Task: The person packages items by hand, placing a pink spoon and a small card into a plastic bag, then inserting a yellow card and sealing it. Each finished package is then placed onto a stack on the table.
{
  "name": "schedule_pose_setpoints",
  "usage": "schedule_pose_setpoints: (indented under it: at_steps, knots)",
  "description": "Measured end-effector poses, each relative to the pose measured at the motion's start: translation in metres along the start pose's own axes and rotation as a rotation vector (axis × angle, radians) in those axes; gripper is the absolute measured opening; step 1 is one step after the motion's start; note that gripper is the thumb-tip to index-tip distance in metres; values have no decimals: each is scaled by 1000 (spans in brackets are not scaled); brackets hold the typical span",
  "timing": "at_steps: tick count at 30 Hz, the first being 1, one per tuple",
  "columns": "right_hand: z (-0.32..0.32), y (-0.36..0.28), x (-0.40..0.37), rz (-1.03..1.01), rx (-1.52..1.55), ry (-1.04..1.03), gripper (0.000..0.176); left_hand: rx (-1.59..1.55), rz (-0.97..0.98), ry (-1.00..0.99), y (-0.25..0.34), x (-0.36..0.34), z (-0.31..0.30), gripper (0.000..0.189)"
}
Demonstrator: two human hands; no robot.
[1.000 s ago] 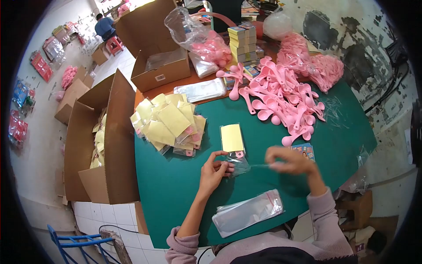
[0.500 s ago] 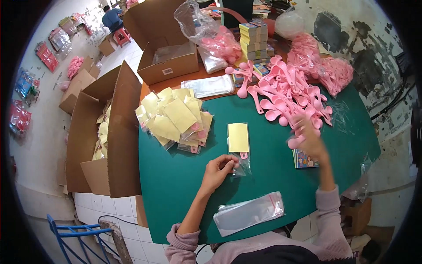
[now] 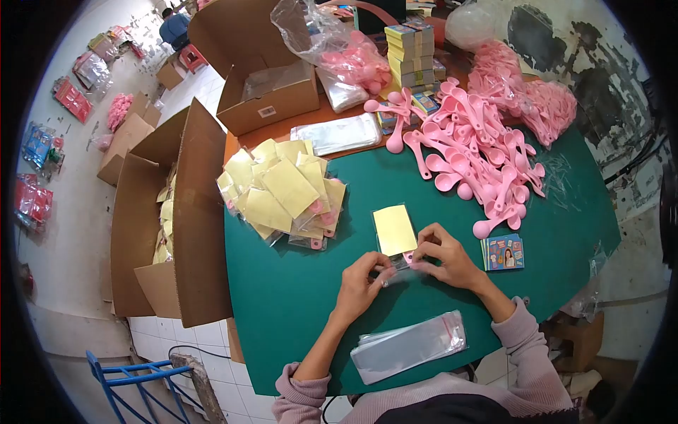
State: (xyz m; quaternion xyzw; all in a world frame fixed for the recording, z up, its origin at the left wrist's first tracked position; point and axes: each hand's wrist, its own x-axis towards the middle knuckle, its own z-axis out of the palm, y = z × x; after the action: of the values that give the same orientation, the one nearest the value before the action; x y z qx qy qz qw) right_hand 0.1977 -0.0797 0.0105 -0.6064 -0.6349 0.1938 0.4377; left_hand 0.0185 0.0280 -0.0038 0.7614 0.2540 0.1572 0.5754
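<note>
A clear plastic packet with a yellow card (image 3: 395, 230) lies on the green table (image 3: 282, 311), tilted a little. The pink handle end of a spoon shows at its lower edge. My left hand (image 3: 362, 286) is closed on the packet's bottom left corner, fingertips pinched. On the right side of that same bottom end, my right hand (image 3: 448, 260) also pinches the clear plastic. A stack of printed cards (image 3: 504, 253) rests to the right of my right hand. Below my hands lies a pile of flat clear bags (image 3: 409, 348).
Filled packets (image 3: 282, 191) are heaped at the left, pink spoons (image 3: 480, 148) at the back right. Cardboard boxes stand left (image 3: 201, 219) and behind (image 3: 272, 102). Card bundles (image 3: 411, 56) and bagged pink items (image 3: 551, 109) are at the back. A person (image 3: 174, 30) sits far off.
My right hand has come from the spoon pile to the packet and pinches its bottom end. The packet has turned slightly and shifted right. The camera view has shifted a little.
</note>
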Motion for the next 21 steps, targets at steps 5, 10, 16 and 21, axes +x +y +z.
schedule_pose_setpoints:
  at_steps: [5, 10, 16, 21]
  knots:
    - [4, 8, -4, 337, 230, 7, 13, -12, 35, 106, -4, 1, 3, 13]
    - [9, 11, -2, 597, 650, 62, 10, 25, 11, 164, -2, 1, 5, 11]
    - [20, 10, 2, 638, 624, 198, 11, -47, -90, 218, -3, 0, 8, 13]
    - [23, 8, 3, 619, 600, 242, 12, -182, -139, 256, -6, 0, 9, 18]
